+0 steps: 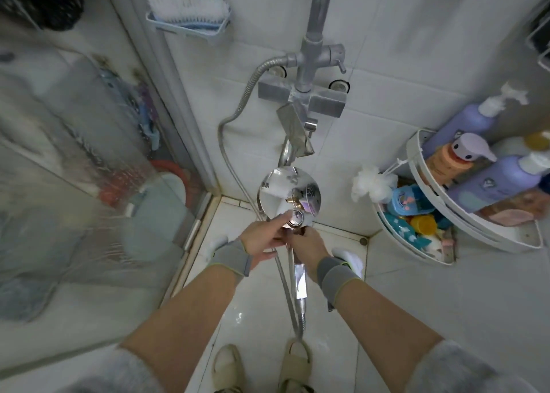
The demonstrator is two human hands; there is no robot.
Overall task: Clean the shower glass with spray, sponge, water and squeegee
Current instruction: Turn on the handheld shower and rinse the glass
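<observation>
Holding the handheld shower head [288, 197] just below the wall-mounted mixer tap [301, 94], both hands meet at the neck where the round chrome disc joins its handle. The left hand [269, 237] has its grip grasping the neck from the left, thumb and fingers curled against the small round fitting at the disc's lower edge. The right hand [309, 251] has its grip closed round the top of the shiny handle [300, 279], which runs down from the disc toward the person's feet. A flexible metal hose [238, 115] loops from the left side of the mixer tap, down the tiled wall and under the hands. Both wrists wear grey wristbands. The shower glass [68, 160] stands well to the left of the mixer tap, streaked and beaded with water, with blurred coloured shapes showing through it. High on the wall, up and left of the mixer tap, a pale blue rack [190, 24] carries a scrubbing brush [186, 7]. To the right of the mixer tap, white corner shelves [416, 154] hold purple pump bottles and other containers, and a white bath pouf [372, 184] hangs from them. Below the mixer tap, on the white tiled floor, two beige slippers [226, 366] show at the bottom edge.
</observation>
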